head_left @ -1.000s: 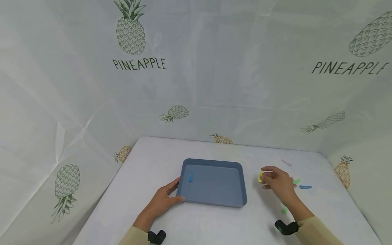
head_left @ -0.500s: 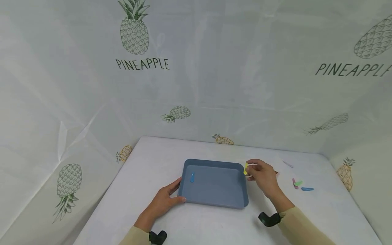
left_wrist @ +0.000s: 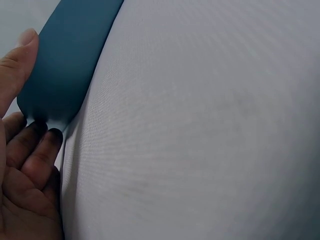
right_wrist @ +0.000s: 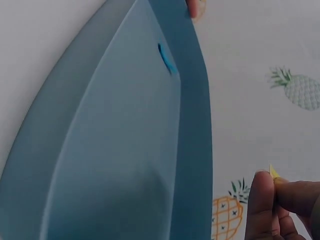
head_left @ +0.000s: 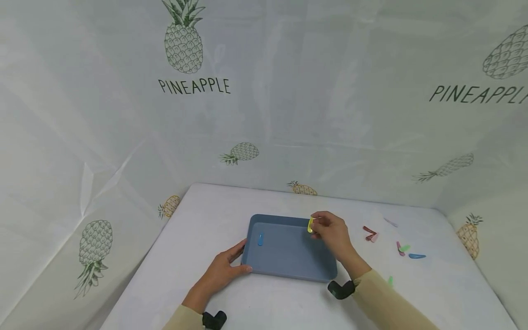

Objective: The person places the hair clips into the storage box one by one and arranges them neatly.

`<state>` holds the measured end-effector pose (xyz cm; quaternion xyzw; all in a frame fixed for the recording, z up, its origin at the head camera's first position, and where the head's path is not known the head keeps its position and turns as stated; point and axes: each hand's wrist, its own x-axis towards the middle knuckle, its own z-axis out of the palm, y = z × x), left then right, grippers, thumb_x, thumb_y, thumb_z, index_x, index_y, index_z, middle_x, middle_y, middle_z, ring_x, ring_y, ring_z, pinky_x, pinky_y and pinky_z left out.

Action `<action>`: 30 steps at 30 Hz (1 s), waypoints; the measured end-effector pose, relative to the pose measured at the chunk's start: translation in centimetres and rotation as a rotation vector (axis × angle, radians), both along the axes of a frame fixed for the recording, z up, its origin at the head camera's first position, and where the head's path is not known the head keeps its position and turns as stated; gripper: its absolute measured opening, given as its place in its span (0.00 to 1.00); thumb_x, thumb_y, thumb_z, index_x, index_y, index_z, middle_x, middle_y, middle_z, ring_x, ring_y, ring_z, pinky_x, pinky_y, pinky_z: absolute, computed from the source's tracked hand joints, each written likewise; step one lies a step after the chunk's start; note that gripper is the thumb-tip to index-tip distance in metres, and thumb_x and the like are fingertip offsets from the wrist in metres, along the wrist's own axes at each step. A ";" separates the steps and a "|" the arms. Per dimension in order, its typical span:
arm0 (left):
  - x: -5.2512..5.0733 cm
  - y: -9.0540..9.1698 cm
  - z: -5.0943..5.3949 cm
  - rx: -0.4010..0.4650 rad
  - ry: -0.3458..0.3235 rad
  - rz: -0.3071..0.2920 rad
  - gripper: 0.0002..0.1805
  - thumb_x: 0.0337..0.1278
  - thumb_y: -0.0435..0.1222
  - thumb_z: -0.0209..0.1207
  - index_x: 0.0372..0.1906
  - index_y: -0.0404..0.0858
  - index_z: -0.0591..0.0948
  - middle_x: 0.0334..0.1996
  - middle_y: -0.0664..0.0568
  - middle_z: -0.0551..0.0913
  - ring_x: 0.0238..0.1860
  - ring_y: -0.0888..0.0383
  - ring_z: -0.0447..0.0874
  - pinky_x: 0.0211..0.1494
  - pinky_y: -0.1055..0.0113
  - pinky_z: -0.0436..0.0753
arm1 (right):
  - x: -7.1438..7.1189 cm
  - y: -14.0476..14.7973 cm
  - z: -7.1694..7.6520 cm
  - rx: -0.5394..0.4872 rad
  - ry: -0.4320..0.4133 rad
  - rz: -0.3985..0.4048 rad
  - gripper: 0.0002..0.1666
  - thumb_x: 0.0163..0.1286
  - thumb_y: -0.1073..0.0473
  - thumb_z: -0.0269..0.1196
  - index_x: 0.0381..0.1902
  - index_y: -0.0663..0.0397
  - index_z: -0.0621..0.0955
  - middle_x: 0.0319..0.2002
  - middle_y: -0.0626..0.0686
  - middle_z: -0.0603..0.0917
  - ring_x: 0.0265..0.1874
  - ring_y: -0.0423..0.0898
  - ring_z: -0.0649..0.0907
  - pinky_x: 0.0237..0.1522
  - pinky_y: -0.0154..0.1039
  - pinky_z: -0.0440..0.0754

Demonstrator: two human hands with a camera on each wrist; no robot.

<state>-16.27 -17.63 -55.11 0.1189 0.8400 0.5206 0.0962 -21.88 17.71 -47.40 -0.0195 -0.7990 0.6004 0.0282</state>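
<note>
My right hand (head_left: 336, 234) pinches a yellow hair clip (head_left: 310, 225) between thumb and fingertips, over the right part of a blue-grey tray (head_left: 284, 257). Only a tip of that clip (right_wrist: 273, 171) shows in the right wrist view. A blue hair clip (head_left: 260, 239) lies in the tray near its left wall. At the tray's front left corner, my left hand (head_left: 222, 271) holds the rim. The left wrist view has its thumb on one side of the tray wall (left_wrist: 67, 60) and the other fingertips against the outside.
Right of the tray lie reddish and pink clips (head_left: 370, 233), a pink clip with a green one (head_left: 404, 248), a blue clip (head_left: 417, 256) and a pale one (head_left: 390, 222). Another green piece (head_left: 390, 280) is partly behind the right sleeve. Pineapple-printed cloth (head_left: 288, 91) surrounds the white table.
My right hand has carried the yellow hair clip leftward, from beside the tray to above it, uncovering the reddish clips. My left hand keeps its place at the tray.
</note>
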 end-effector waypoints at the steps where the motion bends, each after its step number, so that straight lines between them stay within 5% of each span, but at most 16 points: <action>1: 0.0 0.0 0.0 -0.001 0.001 0.000 0.50 0.60 0.52 0.74 0.83 0.47 0.64 0.79 0.45 0.69 0.79 0.38 0.67 0.80 0.35 0.65 | -0.1 -0.3 0.0 -0.006 0.002 0.002 0.18 0.71 0.72 0.67 0.57 0.67 0.83 0.41 0.63 0.88 0.33 0.50 0.90 0.34 0.36 0.92; 17: 0.0 0.1 0.1 -0.019 0.003 0.001 0.50 0.59 0.52 0.74 0.83 0.48 0.64 0.79 0.46 0.69 0.78 0.39 0.69 0.79 0.36 0.66 | -2.1 -4.3 -1.2 -0.078 -0.014 0.046 0.17 0.69 0.72 0.65 0.55 0.66 0.84 0.38 0.61 0.88 0.33 0.56 0.91 0.30 0.38 0.91; 30: 0.0 0.0 0.1 -0.025 0.006 0.006 0.51 0.58 0.55 0.74 0.83 0.49 0.64 0.79 0.46 0.68 0.79 0.39 0.67 0.79 0.35 0.65 | -2.8 -8.1 -3.1 -0.050 -0.057 0.057 0.14 0.67 0.71 0.65 0.50 0.64 0.85 0.34 0.59 0.88 0.25 0.47 0.88 0.30 0.43 0.92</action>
